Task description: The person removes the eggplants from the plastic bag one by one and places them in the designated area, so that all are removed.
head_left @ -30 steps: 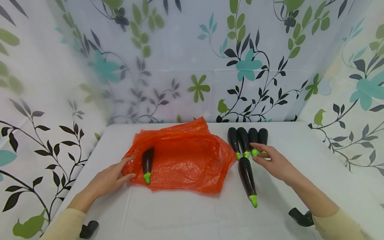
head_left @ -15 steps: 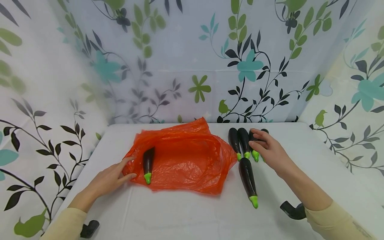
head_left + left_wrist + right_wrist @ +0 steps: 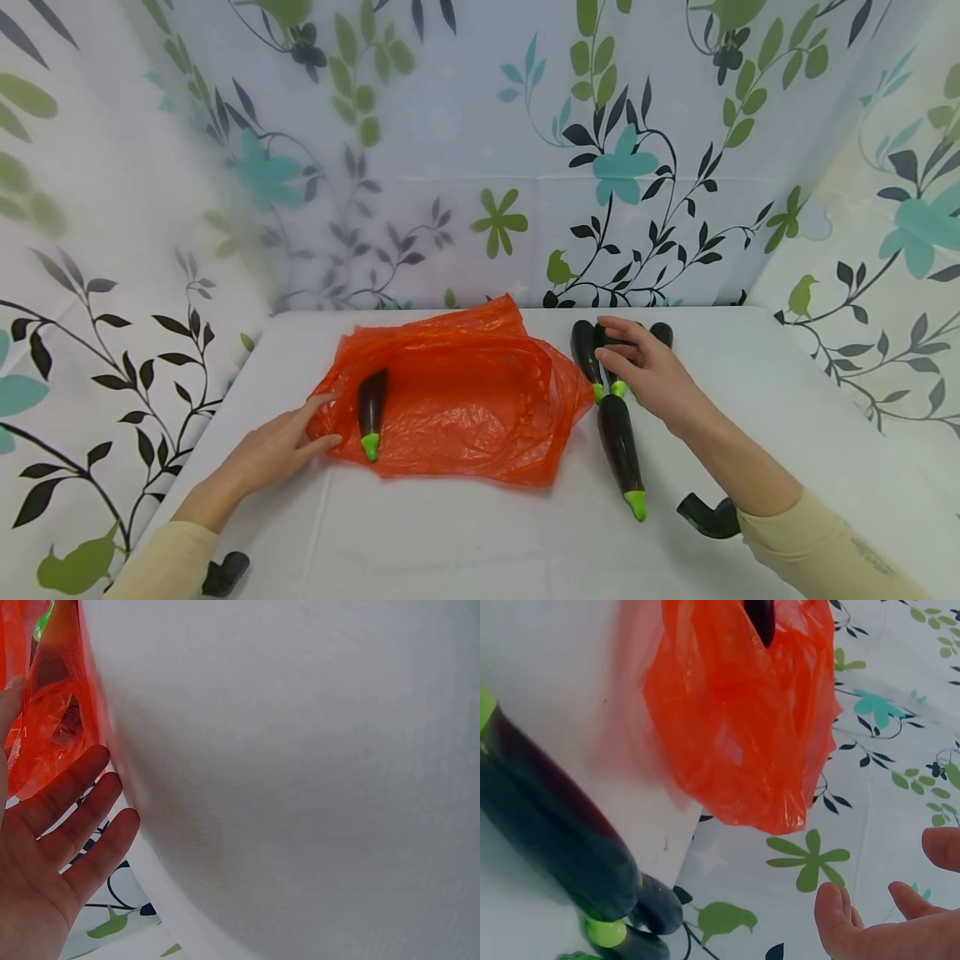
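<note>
An orange-red plastic bag (image 3: 457, 425) lies spread on the white table, with one toy-like eggplant (image 3: 372, 408), dark with a green stem, at its left inside. My left hand (image 3: 273, 450) rests at the bag's left edge; its fingers (image 3: 90, 787) are spread and nearly straight in the left wrist view. Over the far row of eggplants (image 3: 584, 354) is my right hand (image 3: 652, 367), fingers loosely bent, hiding part of the row. Nothing sits between those fingers in the right wrist view. A single eggplant (image 3: 621, 450) lies nearer, pointing its green stem toward me.
Patterned leaf-print cloth (image 3: 495, 150) hangs behind and at both sides of the table. A black curved piece (image 3: 708, 517) shows by my right forearm, and another (image 3: 225, 575) by my left sleeve. The table's far edge runs just behind the bag and eggplants.
My right hand has moved up and left across the far row of eggplants, from the right ones toward the left ones. My left hand and the bag stay put.
</note>
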Demonstrator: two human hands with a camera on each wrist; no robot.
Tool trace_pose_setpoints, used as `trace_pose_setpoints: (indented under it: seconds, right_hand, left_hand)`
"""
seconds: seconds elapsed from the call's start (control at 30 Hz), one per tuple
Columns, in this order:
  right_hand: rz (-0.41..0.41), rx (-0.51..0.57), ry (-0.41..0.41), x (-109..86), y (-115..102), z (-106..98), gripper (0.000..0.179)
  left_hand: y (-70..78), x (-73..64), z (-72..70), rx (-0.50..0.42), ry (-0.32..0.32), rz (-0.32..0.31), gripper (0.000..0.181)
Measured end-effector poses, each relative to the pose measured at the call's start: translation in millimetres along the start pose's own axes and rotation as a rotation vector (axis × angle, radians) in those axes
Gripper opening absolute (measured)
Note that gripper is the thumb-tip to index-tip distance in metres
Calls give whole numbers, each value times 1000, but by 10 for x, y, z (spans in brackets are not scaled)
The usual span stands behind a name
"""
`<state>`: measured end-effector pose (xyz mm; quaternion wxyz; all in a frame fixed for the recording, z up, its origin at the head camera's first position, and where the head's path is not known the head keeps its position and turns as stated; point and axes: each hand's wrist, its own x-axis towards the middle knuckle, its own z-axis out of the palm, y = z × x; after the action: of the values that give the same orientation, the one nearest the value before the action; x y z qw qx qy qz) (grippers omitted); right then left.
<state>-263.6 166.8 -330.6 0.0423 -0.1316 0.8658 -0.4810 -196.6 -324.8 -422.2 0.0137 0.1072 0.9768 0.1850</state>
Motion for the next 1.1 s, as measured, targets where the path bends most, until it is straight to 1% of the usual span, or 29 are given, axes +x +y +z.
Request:
trace_pose_setpoints:
  seconds: [0.13,0.27,0.5,0.6,0.77,0.87,0.93,1.1]
  right_hand:
    - [-19,-23,-13,25,-40,74,56]
    - [-30,-18,-41,56,-92,158,54]
    - [-53,-9,-119,115,-184,317,51]
    - [-72,-7,-153,121,-219,392,50]
    - [-77,15,-197,119,-282,531,51]
    - [-85,12,-224,128,-326,619,52]
    - [-107,8,-249,144,-351,681,51]
    - [-137,-18,-324,182,-433,858,53]
  left_hand:
    - [4,-4,0,2,11,2,69]
    - [2,-5,3,-3,12,3,68]
    - [-5,-4,9,2,13,-1,69]
    - [0,1,2,5,9,-1,69]
    - [6,15,-8,6,0,6,69]
    - [1,15,-2,6,-5,6,70]
    - [-4,13,3,5,-4,2,70]
    - [-13,6,9,0,5,-4,70]
